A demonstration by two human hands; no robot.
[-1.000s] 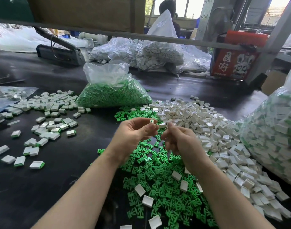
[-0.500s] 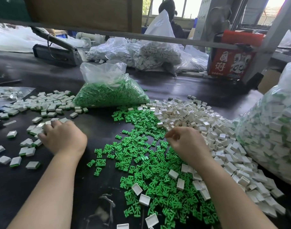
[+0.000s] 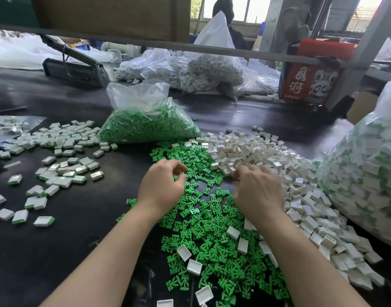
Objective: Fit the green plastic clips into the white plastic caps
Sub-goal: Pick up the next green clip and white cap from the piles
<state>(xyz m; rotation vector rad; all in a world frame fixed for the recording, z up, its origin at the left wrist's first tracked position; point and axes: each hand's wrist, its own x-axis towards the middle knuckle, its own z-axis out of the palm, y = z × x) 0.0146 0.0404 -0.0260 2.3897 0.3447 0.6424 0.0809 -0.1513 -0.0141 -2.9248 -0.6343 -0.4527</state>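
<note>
The left hand (image 3: 162, 187) has swung back from the finished pieces (image 3: 63, 171) on the left, so that one is dropped off and a new round begins. It now hovers over the green clips (image 3: 212, 235), fingers curled, holding nothing. The right hand (image 3: 256, 191) digs into the white caps (image 3: 252, 151); whether it grips one, I cannot tell.

Under your hands the table (image 3: 68, 229) is a dark, smooth surface with a dull sheen that catches window light. The green clips (image 3: 214, 231) look like matt moulded plastic; the white caps (image 3: 252, 151) are plastic too, slightly glossy on their flat faces. You see thin, crinkled, shiny clear film in the bag of clips (image 3: 145, 116). The red box (image 3: 310, 83) looks like printed cardboard, and the board (image 3: 110, 16) overhead looks like plain brown cardboard or wood.
</note>
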